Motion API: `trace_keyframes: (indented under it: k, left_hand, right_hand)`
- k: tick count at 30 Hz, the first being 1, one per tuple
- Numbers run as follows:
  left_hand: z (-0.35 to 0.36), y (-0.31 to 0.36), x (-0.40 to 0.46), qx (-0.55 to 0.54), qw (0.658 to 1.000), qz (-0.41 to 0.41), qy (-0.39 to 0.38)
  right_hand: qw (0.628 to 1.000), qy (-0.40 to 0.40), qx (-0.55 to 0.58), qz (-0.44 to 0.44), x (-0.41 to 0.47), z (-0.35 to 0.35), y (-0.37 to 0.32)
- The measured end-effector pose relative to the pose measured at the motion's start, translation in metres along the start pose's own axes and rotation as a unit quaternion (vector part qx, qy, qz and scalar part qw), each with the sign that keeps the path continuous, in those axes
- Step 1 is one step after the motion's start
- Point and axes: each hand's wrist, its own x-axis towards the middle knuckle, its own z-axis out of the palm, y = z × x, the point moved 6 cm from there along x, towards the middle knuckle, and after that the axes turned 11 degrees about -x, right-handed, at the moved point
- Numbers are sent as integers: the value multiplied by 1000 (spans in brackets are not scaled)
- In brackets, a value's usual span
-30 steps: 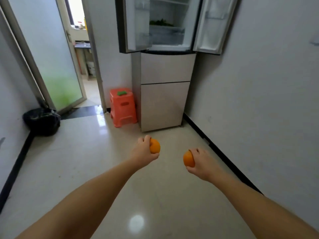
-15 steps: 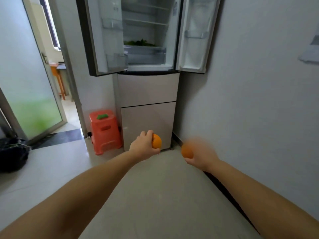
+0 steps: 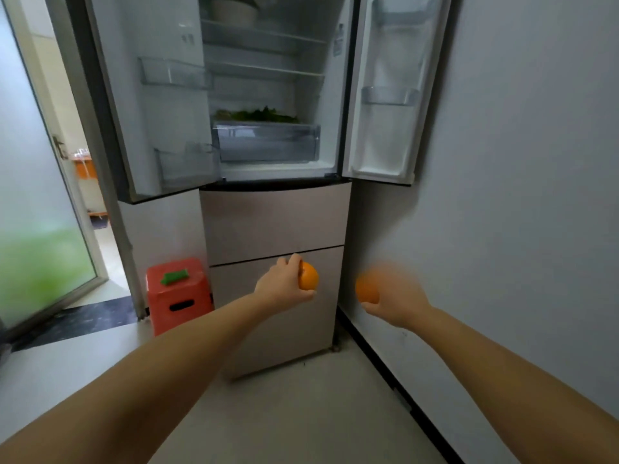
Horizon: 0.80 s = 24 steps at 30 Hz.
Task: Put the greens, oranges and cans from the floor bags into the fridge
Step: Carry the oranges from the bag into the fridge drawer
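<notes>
My left hand (image 3: 284,288) grips an orange (image 3: 308,277) in front of the fridge's lower drawers. My right hand (image 3: 395,301), blurred by motion, holds a second orange (image 3: 366,289) a little to the right, near the wall. The fridge (image 3: 274,222) stands straight ahead with both upper doors swung open. Leafy greens (image 3: 258,114) lie on top of the clear crisper drawer (image 3: 266,142) inside. No bags or cans are in view.
An orange plastic stool (image 3: 179,296) with a green item on top stands left of the fridge. A frosted glass door (image 3: 37,202) and a doorway lie at the left. A grey wall (image 3: 522,209) runs close along the right. A bowl (image 3: 234,10) sits on the top shelf.
I have walked closer to the fridge, which now fills the upper view. Both hands still carry their oranges and have risen toward the fridge. The black bag at the left has left the view.
</notes>
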Motion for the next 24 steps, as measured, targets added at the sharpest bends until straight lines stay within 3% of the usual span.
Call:
trace_keyframes:
  k: [12, 20, 24]
  left_hand:
    - [-34, -32, 245, -69, 987, -78, 123]
    - [-88, -75, 393, -181, 962, -72, 193]
    - [-125, -102, 476, -274, 936, -89, 201]
  right_hand:
    - [993, 60, 10, -101, 301, 14, 60]
    - [980, 118, 78, -138, 476, 17, 24]
    - [978, 130, 128, -102, 566, 7, 13]
